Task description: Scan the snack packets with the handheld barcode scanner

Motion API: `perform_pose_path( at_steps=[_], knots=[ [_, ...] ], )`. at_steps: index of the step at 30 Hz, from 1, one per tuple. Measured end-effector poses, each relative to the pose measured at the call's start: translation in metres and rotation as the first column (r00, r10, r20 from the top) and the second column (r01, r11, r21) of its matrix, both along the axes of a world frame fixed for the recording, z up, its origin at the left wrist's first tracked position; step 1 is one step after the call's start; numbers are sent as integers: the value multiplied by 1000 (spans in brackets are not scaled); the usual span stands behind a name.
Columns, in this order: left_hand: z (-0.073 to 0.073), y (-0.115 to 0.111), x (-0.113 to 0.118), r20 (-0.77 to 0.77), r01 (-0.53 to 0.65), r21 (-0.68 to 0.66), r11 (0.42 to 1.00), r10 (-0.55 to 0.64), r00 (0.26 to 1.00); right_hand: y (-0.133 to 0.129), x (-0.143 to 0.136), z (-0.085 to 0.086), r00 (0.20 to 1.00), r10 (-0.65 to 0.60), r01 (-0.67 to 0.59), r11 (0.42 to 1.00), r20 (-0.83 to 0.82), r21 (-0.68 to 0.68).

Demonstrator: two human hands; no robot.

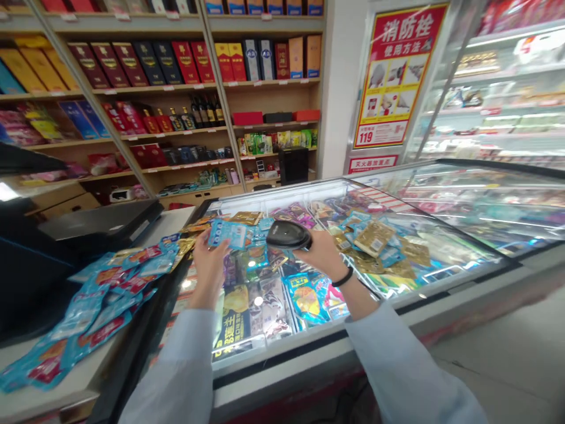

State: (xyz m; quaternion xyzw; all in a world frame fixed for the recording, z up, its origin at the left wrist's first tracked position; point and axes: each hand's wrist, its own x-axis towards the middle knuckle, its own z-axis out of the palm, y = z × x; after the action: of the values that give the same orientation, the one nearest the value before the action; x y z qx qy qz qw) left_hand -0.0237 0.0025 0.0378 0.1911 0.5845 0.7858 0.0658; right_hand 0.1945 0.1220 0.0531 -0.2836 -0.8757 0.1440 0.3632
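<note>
My left hand point(210, 259) is closed on a small blue snack packet point(229, 234), held up above the glass of a display freezer. In my right hand point(324, 254) is a black barcode scanner point(288, 235), its head pointing left toward the packet. The fingers round its handle are partly hidden. To the right of the scanner, a pile of gold and blue packets point(375, 238) lies on the glass. On the left, a heap of blue snack packets point(101, 300) is spread over the white counter. A few gold and blue packets lie behind my left hand.
The freezer's glass top point(424, 235) stretches away to the right, with packaged goods beneath it. Dark equipment point(39, 265) stands on the counter at left. Shelves of boxes and bottles point(176, 65) line the back, beside a red and yellow poster point(399, 76).
</note>
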Motion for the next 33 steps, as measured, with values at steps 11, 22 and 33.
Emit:
perform_pose_path(
  at_steps=[11, 22, 33],
  knots=[
    [-5, 11, 27, -2, 255, -58, 965, -256, 967, 13, 37, 17, 982, -98, 102, 995, 160, -17],
    [0, 76, 115, 19, 450, -100, 887, -451, 892, 62, 117, 24, 946, -310, 298, 946, -89, -130],
    [-25, 135, 186, -72, 535, -244, 809, -565, 822, 90, 177, 14, 884, -463, 457, 885, -62, -90]
  ],
)
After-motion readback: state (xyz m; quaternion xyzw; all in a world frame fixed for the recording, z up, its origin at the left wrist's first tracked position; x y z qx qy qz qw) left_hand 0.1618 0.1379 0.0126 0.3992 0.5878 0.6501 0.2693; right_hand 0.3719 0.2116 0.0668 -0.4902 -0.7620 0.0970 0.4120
